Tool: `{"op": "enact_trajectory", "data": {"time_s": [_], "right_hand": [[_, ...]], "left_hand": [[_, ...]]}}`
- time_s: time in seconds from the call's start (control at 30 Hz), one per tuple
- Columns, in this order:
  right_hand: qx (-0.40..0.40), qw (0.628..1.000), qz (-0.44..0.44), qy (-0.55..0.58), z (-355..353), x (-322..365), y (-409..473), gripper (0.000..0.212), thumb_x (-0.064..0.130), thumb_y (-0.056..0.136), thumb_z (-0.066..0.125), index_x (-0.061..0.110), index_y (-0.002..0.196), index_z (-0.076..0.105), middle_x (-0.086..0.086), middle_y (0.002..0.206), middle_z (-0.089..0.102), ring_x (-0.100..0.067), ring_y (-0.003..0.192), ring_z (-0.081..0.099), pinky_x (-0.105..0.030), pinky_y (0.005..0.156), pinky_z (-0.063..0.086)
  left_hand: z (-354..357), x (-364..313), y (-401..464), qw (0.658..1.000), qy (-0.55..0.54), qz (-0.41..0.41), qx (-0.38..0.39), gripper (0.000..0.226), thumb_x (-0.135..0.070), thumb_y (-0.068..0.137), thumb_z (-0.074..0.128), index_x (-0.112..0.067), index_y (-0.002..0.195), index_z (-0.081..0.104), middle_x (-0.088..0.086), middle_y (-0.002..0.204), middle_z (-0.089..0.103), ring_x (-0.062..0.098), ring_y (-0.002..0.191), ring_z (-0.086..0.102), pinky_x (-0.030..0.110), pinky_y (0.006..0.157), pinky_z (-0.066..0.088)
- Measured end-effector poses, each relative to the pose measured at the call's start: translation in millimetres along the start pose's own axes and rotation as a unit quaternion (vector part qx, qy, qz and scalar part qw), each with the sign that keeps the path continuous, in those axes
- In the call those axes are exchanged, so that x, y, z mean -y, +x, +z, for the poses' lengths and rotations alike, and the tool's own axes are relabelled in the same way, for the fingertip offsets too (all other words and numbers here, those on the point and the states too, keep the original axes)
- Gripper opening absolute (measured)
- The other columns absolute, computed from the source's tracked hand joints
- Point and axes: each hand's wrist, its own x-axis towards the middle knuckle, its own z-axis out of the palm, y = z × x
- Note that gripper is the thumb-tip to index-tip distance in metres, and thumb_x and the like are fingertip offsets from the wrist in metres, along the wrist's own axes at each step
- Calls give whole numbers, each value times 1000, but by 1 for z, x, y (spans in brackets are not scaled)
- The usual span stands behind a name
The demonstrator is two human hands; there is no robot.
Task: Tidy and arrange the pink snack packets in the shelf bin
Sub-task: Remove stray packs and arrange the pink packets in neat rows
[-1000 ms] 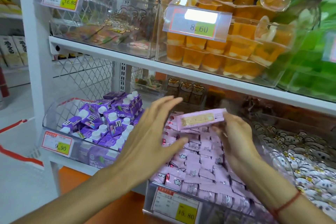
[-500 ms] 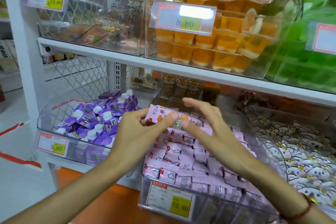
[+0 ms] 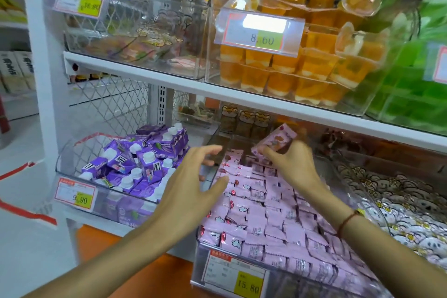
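Note:
A clear shelf bin [image 3: 200, 261] on the lower shelf holds several rows of pink snack packets [image 3: 271, 215]. My right hand [image 3: 292, 162] pinches one pink packet [image 3: 275, 140] above the back of the bin, tilted up to the right. My left hand [image 3: 193, 184] hovers over the bin's left edge with fingers spread and nothing in it. A price tag reading 15.80 [image 3: 235, 273] hangs on the bin's front.
Purple drink cartons [image 3: 137, 159] fill the bin to the left. White cartoon packets [image 3: 396, 203] lie in the bin to the right. The shelf above [image 3: 169, 80] carries orange jelly cups [image 3: 290, 65] and green jelly packs [image 3: 416, 89] close overhead.
Both hands held a pink packet between them half a second ago. Now my left hand has let go and drawn back, and my right hand has carried the packet up toward the bin's back.

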Motion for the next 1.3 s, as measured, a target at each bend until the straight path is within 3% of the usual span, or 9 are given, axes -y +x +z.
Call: {"op": "enact_trajectory", "data": {"time_s": [0.1,0.23,0.5,0.67,0.87,1.0,1.1,1.2,1.3], "right_hand": [[-16,1000,-1,23,18,-8,11,61,20,78,77,10,117,31,-10,112,62,-20,81,66,-32,65,58],[-10,999,-41,10,39,-17,16,69,16,75,78,25,117,24,-1,91,60,-12,64,65,-28,56,58],[156,985,63,-30,28,-22,45,69,36,72,80,14,128,48,-3,108,66,-19,85,67,-28,76,56],[332,940,54,-56,-2,-13,55,12,33,81,71,28,90,64,11,97,68,-13,100,62,-21,82,46],[409,880,36,-240,28,-14,47,66,43,96,45,16,150,17,-3,159,14,-27,145,14,-42,117,16],[240,951,-55,-186,45,-17,37,51,23,89,62,15,132,37,7,135,46,-24,96,61,-36,82,54],[128,960,-131,-210,39,-23,38,27,25,82,71,21,104,57,5,102,59,-11,78,59,-30,71,55],[202,956,-96,-188,35,-29,36,17,31,92,57,19,98,68,1,88,68,-13,69,63,-28,63,53],[304,926,-84,-205,36,-34,31,31,32,98,45,17,114,67,-10,114,63,-17,80,60,-34,78,48]], "left_hand": [[3,9,1,996,-44,-75,25,36,-23,87,65,-34,119,54,-20,111,56,-5,94,57,17,78,48],[2,14,3,995,-41,-87,38,22,-26,88,64,-33,108,61,-15,100,66,-3,80,63,21,76,52],[1,18,2,995,-32,-87,43,22,-29,86,63,-38,106,62,-19,97,66,-3,78,64,20,71,53],[2,18,2,995,-25,-85,42,22,-29,86,64,-37,107,62,-17,98,67,-3,80,64,21,71,52],[2,16,2,996,-17,-80,39,21,-26,86,64,-36,105,62,-21,99,66,-9,86,61,22,74,51],[1,14,1,995,-19,-85,37,20,-28,87,64,-36,106,63,-15,99,68,1,79,65,31,76,54],[0,13,0,995,-15,-90,38,22,-29,87,64,-35,108,63,-13,99,69,2,85,65,34,79,54],[-1,13,1,995,22,-87,45,30,-36,87,62,-35,117,61,-18,104,67,-4,93,62,31,86,52],[-1,13,-3,994,55,-79,60,30,-43,87,58,-46,117,59,-24,95,66,-4,86,63,24,84,49]]}}
